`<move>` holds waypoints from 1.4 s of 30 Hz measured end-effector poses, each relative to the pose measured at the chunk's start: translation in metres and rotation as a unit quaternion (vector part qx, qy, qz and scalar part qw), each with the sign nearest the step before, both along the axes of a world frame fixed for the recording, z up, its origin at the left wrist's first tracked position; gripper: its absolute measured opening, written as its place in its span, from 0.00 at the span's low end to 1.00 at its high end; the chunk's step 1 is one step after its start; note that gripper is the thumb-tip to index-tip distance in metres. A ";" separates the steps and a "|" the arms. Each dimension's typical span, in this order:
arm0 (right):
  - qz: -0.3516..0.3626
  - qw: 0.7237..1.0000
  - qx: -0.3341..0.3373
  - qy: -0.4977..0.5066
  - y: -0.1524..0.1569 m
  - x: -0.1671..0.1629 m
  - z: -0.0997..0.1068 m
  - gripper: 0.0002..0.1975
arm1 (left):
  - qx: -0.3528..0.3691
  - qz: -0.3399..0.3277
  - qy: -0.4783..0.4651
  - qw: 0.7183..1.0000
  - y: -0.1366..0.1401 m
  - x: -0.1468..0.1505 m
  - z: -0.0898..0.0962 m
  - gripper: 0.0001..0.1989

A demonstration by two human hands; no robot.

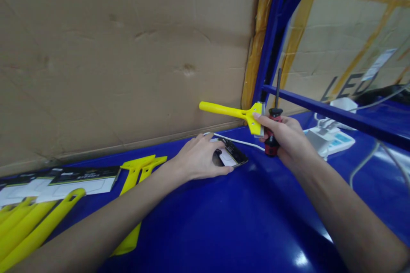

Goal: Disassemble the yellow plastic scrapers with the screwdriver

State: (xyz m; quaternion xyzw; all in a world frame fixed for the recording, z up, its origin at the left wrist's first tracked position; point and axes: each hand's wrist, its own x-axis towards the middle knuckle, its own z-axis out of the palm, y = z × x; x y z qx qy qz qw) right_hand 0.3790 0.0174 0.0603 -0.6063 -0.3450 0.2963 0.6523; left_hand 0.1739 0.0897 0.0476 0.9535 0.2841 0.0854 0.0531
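My right hand (285, 134) is closed around a yellow scraper (253, 118) and a screwdriver (272, 140) with a red and black handle. The scraper's handle points left, its metal-edged head lies under my thumb, and the screwdriver's shaft points up. On the blue surface, my left hand (201, 158) curves over a black-and-white printed card packet (235, 152), thumb and fingers at its edges. Part of that packet is hidden under the hand. Beneath and beside my left forearm lie more yellow scrapers (130, 243).
More black-and-white card packets (86, 179) and yellow handles (41, 230) lie at left. Large cardboard (128, 51) stands behind. A blue metal frame (336, 115) crosses at right, near a white power strip (341, 141), plugs and cables. A white cable (246, 142) runs behind the packet.
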 end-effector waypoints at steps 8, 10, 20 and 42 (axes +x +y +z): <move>0.037 0.999 0.005 0.023 -0.001 -0.003 0.000 0.21 | 0.007 -0.015 -0.001 1.000 -0.001 0.001 0.000 0.40; 0.064 0.997 0.007 0.031 -0.001 -0.007 0.000 0.21 | 0.012 -0.009 -0.018 1.000 -0.002 -0.008 0.002 0.43; 0.275 0.959 -0.049 0.039 -0.004 -0.056 -0.011 0.26 | 0.287 0.032 -0.203 0.936 -0.035 -0.119 0.043 0.08; 0.369 0.916 -0.094 -0.129 -0.013 -0.072 -0.014 0.32 | -0.552 0.192 -0.363 0.726 -0.038 -0.151 0.013 0.29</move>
